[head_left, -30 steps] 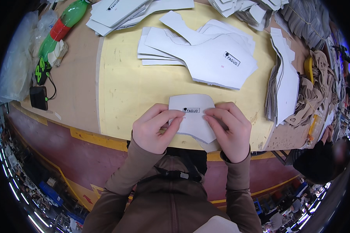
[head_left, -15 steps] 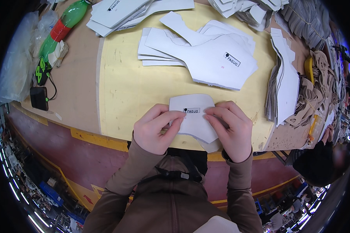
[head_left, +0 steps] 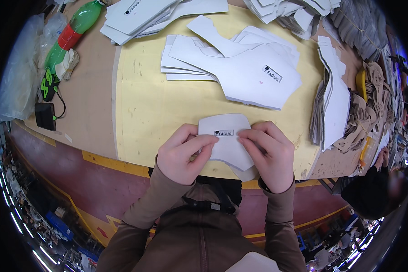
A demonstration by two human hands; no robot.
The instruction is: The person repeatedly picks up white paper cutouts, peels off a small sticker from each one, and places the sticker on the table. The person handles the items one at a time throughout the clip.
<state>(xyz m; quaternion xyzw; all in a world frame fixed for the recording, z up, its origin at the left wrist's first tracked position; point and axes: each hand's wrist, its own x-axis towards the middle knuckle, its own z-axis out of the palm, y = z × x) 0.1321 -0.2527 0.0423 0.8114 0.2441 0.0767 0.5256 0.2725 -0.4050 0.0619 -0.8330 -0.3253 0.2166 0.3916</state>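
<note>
A small white cut panel, leather-like with a grey underside edge, lies at the table's front edge. On it is a small rectangular label with a black mark and dark lettering. My left hand is closed, its thumb and forefinger pinched together at the label's lower left. From the other side my right hand has its thumb and forefinger closed at the label's right end and the panel's edge. Another pale piece shows under the panel's lower right. Beyond my hands is a stack of larger white panels, the top one labelled.
More white panels are piled at the far left, and an upright-leaning stack is at the right. Tan bundles lie beyond it. A green bottle and a black power bank with a cable rest at left.
My left fingertips have shifted slightly right and down along the label. The view has tilted a little, so the panel and stacks appear slightly lower; my right hand stays nearly still.
</note>
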